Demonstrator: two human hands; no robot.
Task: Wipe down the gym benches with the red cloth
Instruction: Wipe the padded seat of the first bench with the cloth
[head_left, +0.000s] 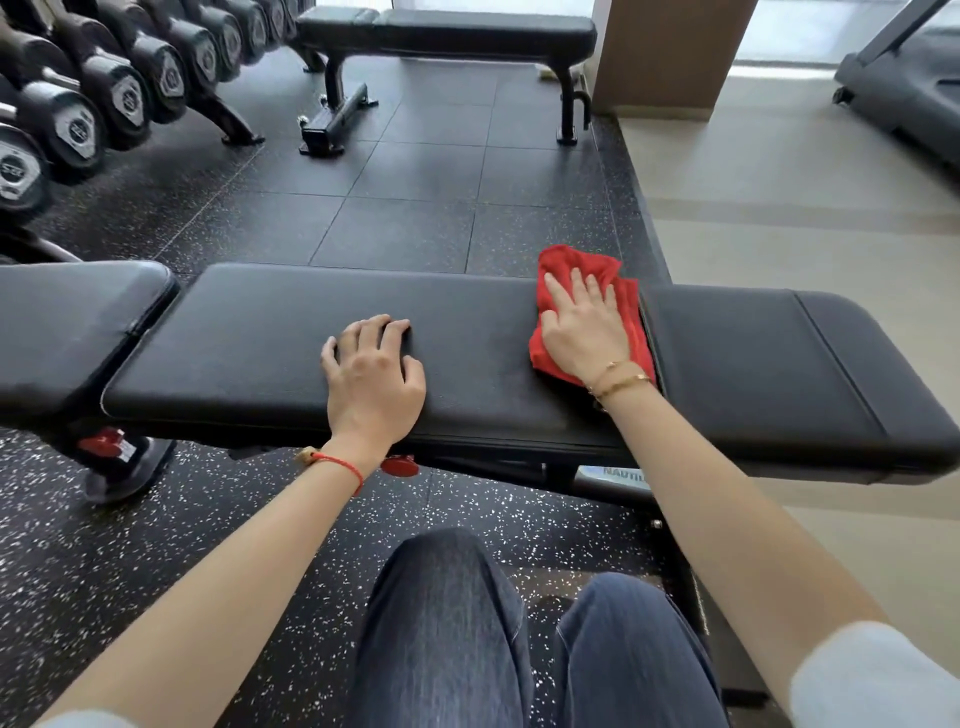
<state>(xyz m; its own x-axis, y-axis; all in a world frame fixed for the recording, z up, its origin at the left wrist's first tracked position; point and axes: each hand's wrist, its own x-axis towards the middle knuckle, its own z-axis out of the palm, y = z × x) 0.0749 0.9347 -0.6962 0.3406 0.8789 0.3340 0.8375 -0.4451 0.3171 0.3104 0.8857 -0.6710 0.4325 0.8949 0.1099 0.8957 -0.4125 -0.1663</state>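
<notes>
Wiping: right hand (584, 332) flat, fingers spread, pressing cloth (582, 265) on desk (270, 332) by pad seam.
Left hand (371, 371): fingers bent, braced on the pad, holding nothing.
Next: likely sweep the right pad.

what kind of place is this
Almost certainly a gym: a rack of dumbbells on the left, padded benches on speckled rubber flooring, and what looks like a treadmill at the far right.
</notes>
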